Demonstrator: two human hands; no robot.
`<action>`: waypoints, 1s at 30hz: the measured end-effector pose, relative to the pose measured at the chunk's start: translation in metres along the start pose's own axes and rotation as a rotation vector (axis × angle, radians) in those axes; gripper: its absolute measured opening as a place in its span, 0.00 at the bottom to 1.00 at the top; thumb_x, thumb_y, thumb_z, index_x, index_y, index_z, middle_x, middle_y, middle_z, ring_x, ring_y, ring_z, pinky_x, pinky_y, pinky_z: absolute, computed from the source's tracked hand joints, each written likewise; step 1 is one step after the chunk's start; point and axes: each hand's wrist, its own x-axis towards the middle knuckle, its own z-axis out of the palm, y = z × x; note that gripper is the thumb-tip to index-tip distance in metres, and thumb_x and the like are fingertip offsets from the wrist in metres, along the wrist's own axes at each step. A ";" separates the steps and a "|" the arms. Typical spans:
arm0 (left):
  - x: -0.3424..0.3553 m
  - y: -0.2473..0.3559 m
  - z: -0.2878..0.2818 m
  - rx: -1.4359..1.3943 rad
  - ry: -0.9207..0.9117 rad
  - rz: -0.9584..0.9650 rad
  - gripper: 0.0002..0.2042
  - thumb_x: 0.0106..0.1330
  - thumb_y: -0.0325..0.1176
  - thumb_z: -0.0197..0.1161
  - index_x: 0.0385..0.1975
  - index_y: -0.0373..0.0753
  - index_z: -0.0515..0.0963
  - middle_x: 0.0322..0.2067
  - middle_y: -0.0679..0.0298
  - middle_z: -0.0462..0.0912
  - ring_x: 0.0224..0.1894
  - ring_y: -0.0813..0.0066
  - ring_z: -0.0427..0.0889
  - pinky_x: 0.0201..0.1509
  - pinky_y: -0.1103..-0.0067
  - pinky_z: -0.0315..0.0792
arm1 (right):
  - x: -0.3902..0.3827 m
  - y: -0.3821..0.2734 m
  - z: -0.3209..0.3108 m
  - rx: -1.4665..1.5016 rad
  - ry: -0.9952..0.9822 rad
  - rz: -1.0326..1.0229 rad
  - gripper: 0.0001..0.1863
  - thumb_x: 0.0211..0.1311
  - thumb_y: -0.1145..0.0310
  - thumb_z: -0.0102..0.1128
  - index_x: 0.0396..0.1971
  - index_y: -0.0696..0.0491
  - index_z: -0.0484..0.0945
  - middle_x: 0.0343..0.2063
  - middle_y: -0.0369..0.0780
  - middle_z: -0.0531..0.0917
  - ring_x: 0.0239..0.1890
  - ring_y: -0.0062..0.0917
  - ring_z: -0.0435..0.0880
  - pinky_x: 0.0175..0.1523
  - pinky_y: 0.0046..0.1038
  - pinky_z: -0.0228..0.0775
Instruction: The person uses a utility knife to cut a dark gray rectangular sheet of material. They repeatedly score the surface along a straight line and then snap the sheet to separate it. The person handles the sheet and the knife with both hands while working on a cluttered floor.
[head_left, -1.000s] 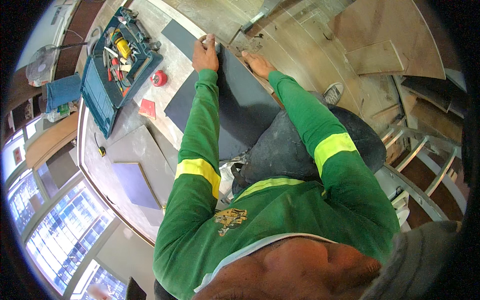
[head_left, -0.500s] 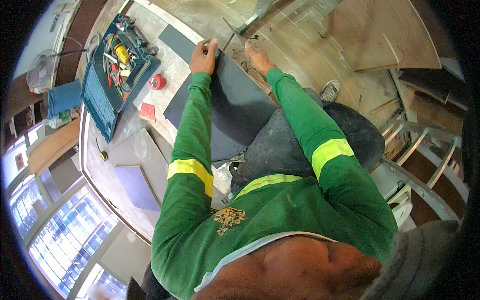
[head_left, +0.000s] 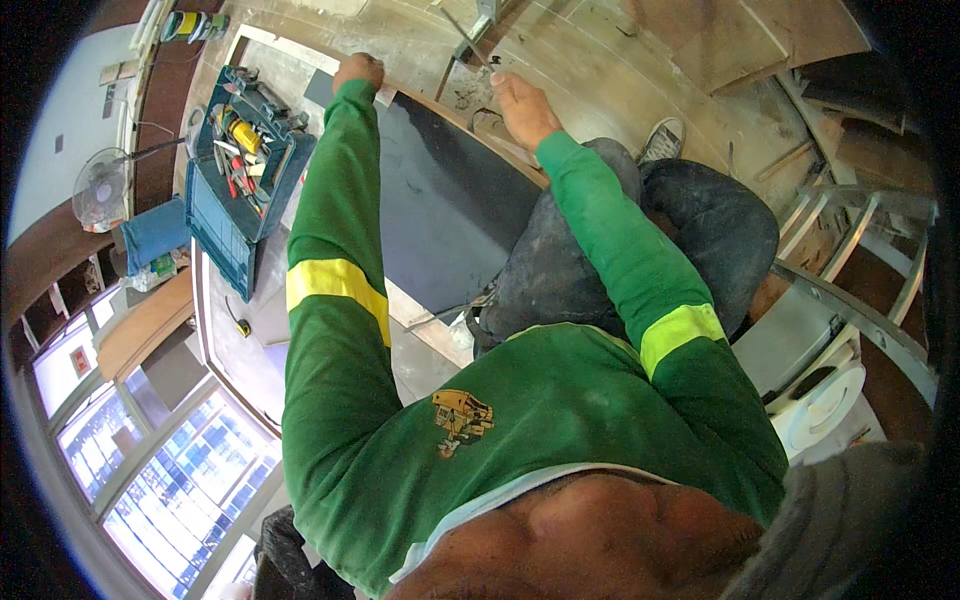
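Note:
My left hand (head_left: 359, 74) is curled at the far edge of the board, by a small dark grey strip (head_left: 320, 88); what it grips is hidden. My right hand (head_left: 522, 108) has fingers together just beyond the board's right edge, near a thin rod; whether it holds anything is unclear. Between my arms lies a large dark grey sheet (head_left: 440, 210) on the pale board (head_left: 300, 45). An open teal toolbox (head_left: 220, 220), with a yellow tool (head_left: 240, 130) and several hand tools inside, stands left of my left arm. A tape measure (head_left: 240, 325) lies below it.
A metal ladder (head_left: 855, 240) and wood panels (head_left: 770, 35) are at the right. A standing fan (head_left: 100, 188), a blue cloth (head_left: 150, 235) and leaning boards (head_left: 140, 350) are at the left. My shoe (head_left: 660, 140) rests on the tiled floor (head_left: 600, 70).
My left hand has moved up and leftward, away from the large sheet to the board's far edge. My right hand has lifted slightly forward. The view has shifted, showing more of the far left.

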 end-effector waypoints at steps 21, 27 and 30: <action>-0.202 0.013 0.088 -0.208 0.672 0.001 0.34 0.76 0.59 0.50 0.71 0.37 0.66 0.70 0.54 0.70 0.75 0.52 0.63 0.80 0.52 0.47 | -0.039 -0.107 0.001 -0.344 -0.648 0.121 0.15 0.76 0.65 0.48 0.52 0.60 0.70 0.32 0.54 0.85 0.19 0.41 0.85 0.27 0.45 0.78; -0.202 0.008 0.085 -0.226 0.713 0.007 0.33 0.75 0.57 0.52 0.70 0.38 0.68 0.67 0.54 0.73 0.72 0.53 0.66 0.78 0.51 0.50 | -0.050 -0.143 0.017 -0.549 -0.616 0.055 0.15 0.71 0.71 0.49 0.51 0.62 0.72 0.34 0.55 0.86 0.24 0.43 0.87 0.32 0.45 0.79; -0.203 0.007 0.085 -0.242 0.716 0.014 0.32 0.75 0.57 0.53 0.69 0.38 0.68 0.66 0.55 0.73 0.72 0.53 0.66 0.78 0.50 0.50 | -0.053 -0.142 0.033 -0.616 -0.620 0.020 0.20 0.69 0.71 0.49 0.57 0.64 0.72 0.39 0.58 0.86 0.29 0.45 0.89 0.35 0.45 0.81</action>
